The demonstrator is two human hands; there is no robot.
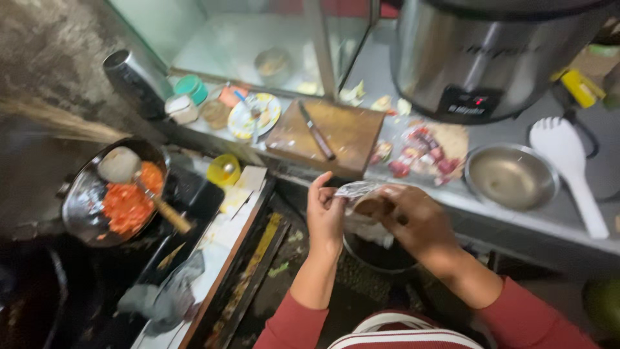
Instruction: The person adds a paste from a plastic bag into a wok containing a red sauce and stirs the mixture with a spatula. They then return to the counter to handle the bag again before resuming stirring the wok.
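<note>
Plastic wrapper (356, 189) pinched between both hands, above a dark pot (378, 255).
Left hand (325, 213) grips its nine o'clock edge; right hand (413, 220) curls closed at three o'clock, below the tabletop (555, 223).

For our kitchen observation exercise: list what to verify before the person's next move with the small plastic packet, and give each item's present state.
1. Both hands on the plastic packet: left hand and right hand pinch it, ok.
2. Packet opened: cannot tell.
3. Knife lying flat on the cutting board: ok.
4. Spatula resting in the frying pan of red chopped food: ok.
5. Steel bowl empty: ok.
</note>
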